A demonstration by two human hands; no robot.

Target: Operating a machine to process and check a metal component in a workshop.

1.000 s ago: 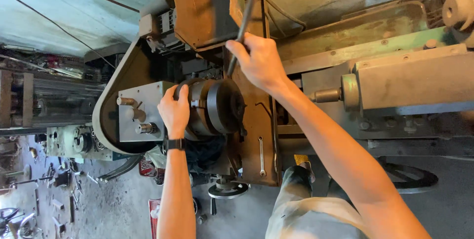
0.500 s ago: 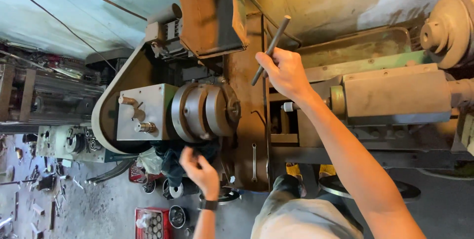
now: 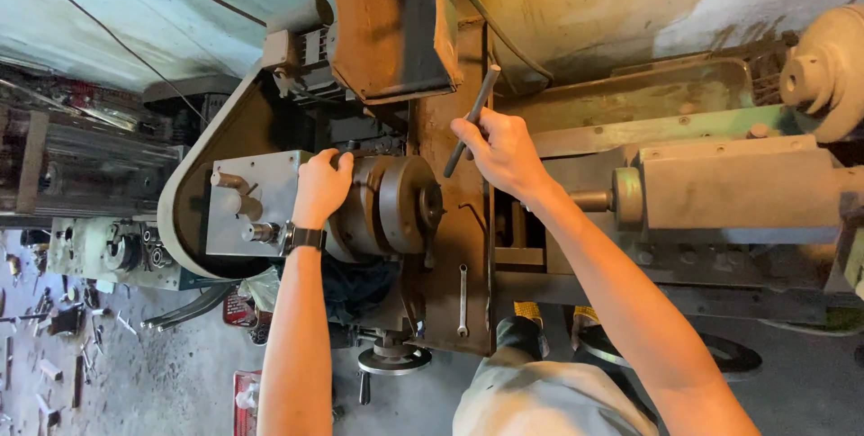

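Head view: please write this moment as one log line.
left hand: resting on lathe chuck | right hand: gripping dark metal rod | wrench: lying untouched on lathe

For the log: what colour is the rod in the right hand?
Dark grey to black; the rod shows best in the head view, held in the right hand.

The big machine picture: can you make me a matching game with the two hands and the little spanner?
Things:
1. left hand
2. right hand
3. spanner

Places or states:
A. lying loose on the machine, below the round chuck
B. wrapped around a dark metal rod
C. resting on the round chuck

Pairs: 1-C, 2-B, 3-A. The round chuck is grey; the dark metal rod points upward.
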